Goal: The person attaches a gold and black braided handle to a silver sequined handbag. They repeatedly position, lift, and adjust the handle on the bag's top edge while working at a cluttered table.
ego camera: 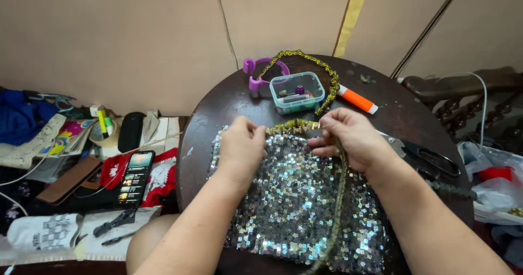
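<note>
Sequined fabric piece (pixel 297 199): silver, square sequins, lay nearest the viewer on the round dark wooden table (pixel 403 117), draped over its near edge. A gold beaded cord (pixel 335 209) ran down its right side and along its top edge.

Left hand (pixel 242 147): rested on the fabric's upper left, fingers curled shut, pinching the top edge beside the gold trim.

Right hand (pixel 351 133): at the upper right of the fabric, fingers bent and closed on the beaded cord at the top edge.

Scissors (pixel 430 158): dark handles, lay on the table just right of the right hand.

Phone (pixel 134 178): lit screen, lay off the table to the left among red-and-white cloth.

Marker (pixel 357 99): orange body with white ends, lay beyond the right hand.

Plastic box (pixel 297 92): small, clear with a teal rim, rectangular, held small items; stood behind the hands, mid-table.

Looped gold cord (pixel 321 68): arched around the box.

Purple plastic holder (pixel 261 73): at the far left of the table, touching the box's left side or just beside it.
</note>
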